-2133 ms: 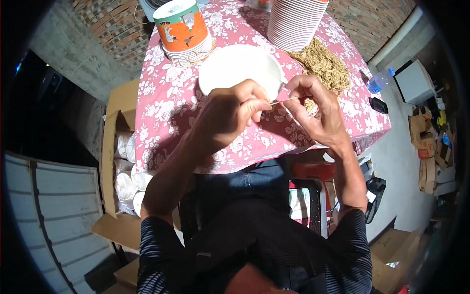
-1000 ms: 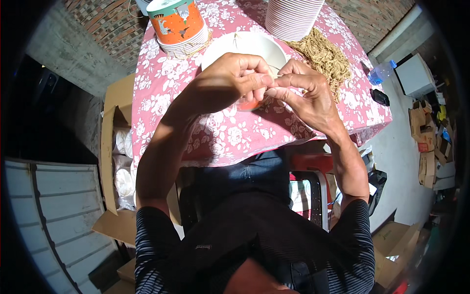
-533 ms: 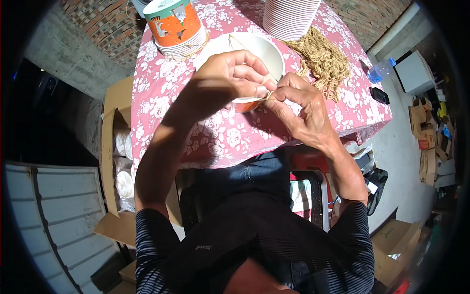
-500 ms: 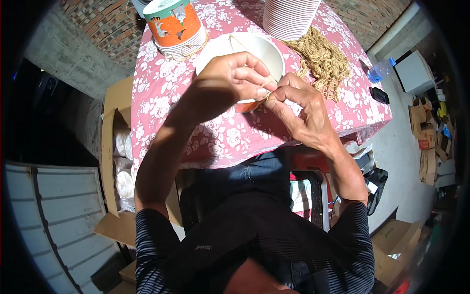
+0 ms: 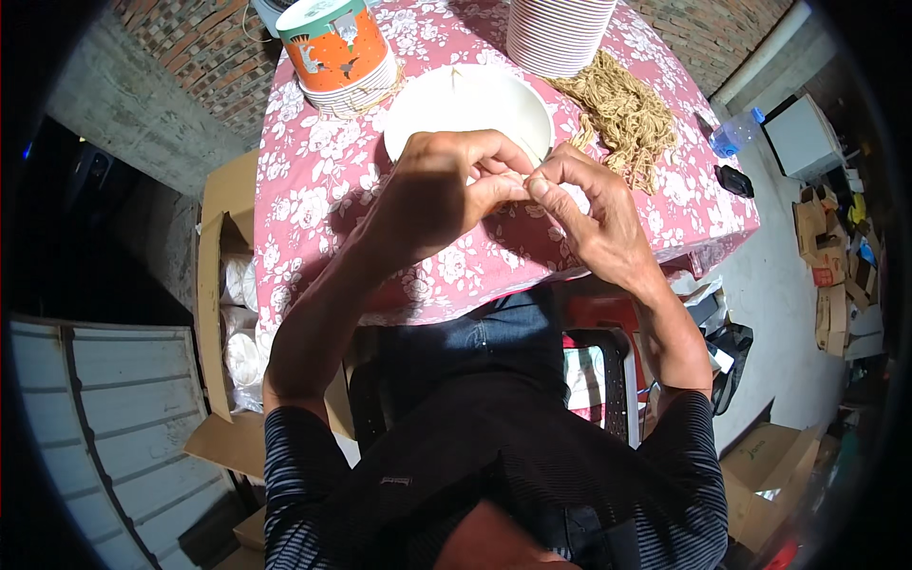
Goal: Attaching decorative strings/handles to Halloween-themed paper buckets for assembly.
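Observation:
A round paper tub (image 5: pixel 456 106), white inside, sits on the table in front of me with a short piece of string showing at its far rim. Over its near rim my left hand (image 5: pixel 451 185) and my right hand (image 5: pixel 594 209) meet, thumbs and forefingers pinched together. A thin tan string (image 5: pixel 533 149) runs from inside the tub up to the fingertips; its end is hidden by them. Right of the tub lies a loose heap of tan strings (image 5: pixel 627 114).
An orange and green printed tub (image 5: pixel 337 52) tops a small stack at the back left. A tall stack of white tubs (image 5: pixel 559 36) stands behind. A clear bottle (image 5: pixel 736 133) and a black object (image 5: pixel 734 181) are at the right. An open carton (image 5: pixel 214 313) stands left of the flowered table (image 5: pixel 309 204).
My left hand has lowered and its fingertips have come against those of my right hand. The string, stretched across the tub before, shows less now. My right hand has barely moved.

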The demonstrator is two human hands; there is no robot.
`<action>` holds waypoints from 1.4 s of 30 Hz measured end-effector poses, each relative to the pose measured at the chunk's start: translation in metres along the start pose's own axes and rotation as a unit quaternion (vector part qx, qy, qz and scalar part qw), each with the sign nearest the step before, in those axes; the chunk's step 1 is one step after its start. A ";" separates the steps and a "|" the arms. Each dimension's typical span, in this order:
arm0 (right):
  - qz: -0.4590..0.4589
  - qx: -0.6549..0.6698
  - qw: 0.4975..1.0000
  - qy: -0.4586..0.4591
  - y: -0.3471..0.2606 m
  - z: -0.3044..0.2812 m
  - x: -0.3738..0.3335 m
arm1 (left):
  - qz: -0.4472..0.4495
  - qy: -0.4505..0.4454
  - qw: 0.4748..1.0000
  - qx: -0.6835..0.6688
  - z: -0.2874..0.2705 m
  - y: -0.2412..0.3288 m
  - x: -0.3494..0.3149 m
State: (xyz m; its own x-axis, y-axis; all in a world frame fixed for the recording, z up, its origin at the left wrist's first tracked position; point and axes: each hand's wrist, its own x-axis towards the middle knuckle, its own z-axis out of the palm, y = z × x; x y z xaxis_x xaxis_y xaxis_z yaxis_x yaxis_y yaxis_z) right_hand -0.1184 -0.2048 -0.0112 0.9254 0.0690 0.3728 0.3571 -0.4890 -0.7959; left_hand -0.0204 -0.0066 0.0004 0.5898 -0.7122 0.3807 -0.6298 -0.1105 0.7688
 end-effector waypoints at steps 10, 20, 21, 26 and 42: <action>0.107 0.112 0.988 0.020 -0.002 0.005 0.004 | -0.053 -0.004 0.996 -0.074 -0.004 0.002 0.001; 0.141 0.183 0.972 0.032 -0.001 0.004 0.003 | -0.147 -0.046 0.982 -0.114 -0.008 0.007 -0.001; 0.141 0.183 0.972 0.032 0.002 0.008 0.002 | -0.162 -0.025 0.977 -0.138 -0.005 0.010 -0.002; 0.100 0.133 0.982 0.087 0.001 0.024 -0.005 | -0.173 0.037 0.967 -0.181 -0.001 0.010 -0.005; 0.033 0.099 0.989 0.103 0.002 0.029 -0.004 | -0.020 0.030 0.996 0.079 -0.003 0.004 -0.015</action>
State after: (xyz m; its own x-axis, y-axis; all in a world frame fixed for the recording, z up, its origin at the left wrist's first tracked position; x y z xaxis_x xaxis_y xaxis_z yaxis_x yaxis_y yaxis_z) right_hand -0.1179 -0.1810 -0.0284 0.9093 -0.1453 0.3898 0.3335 -0.3056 -0.8918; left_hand -0.0302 0.0058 -0.0007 0.6422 -0.6633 0.3841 -0.6735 -0.2490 0.6960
